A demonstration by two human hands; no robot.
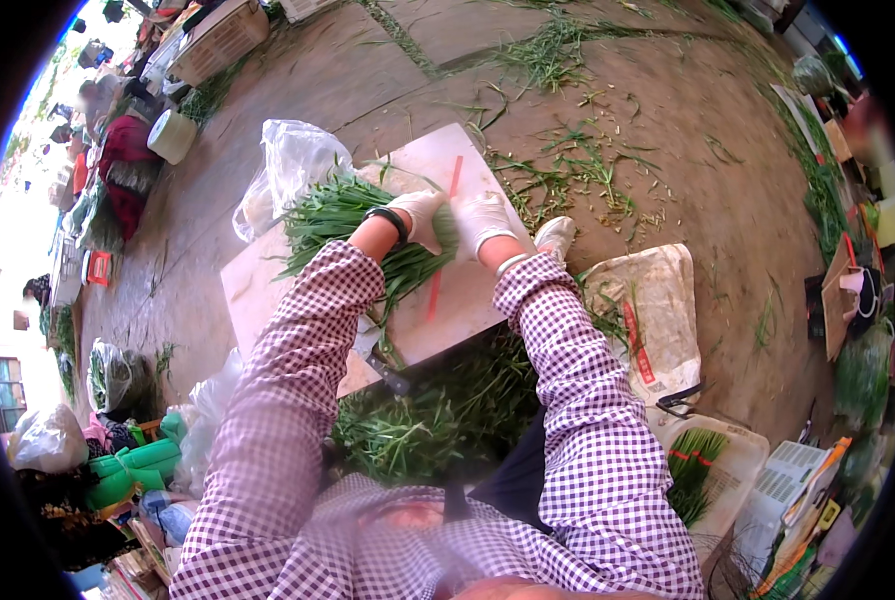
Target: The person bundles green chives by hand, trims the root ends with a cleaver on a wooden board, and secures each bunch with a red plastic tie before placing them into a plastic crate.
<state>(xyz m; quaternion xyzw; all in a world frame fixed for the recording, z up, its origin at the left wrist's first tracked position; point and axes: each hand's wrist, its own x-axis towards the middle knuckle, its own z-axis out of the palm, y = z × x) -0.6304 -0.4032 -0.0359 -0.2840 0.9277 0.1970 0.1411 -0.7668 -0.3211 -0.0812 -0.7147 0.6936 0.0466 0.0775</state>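
A white board (pixel 473 300) with red strips lies in front of me, bearing a loose bunch of long, flat green leaves like garlic chives (pixel 333 212). My left hand (pixel 420 217), in a white glove, is closed around the bunch near its right end. Beside it, my right hand (pixel 482 222), also gloved, has its fingers curled at the end of the bunch; what they hold is hidden. A knife (pixel 393 378) with a dark handle rests at the board's near edge. Behind the leaves sits a clear plastic bag (pixel 293 168).
Loose greens (pixel 418 425) are heaped below the board. To the right lie a pale sack (pixel 658 310) and a tray (pixel 743 465) with red-banded green bundles (pixel 696 465). Scraps (pixel 588 170) litter the floor beyond a white shoe (pixel 556 238). Bags and crates line both sides.
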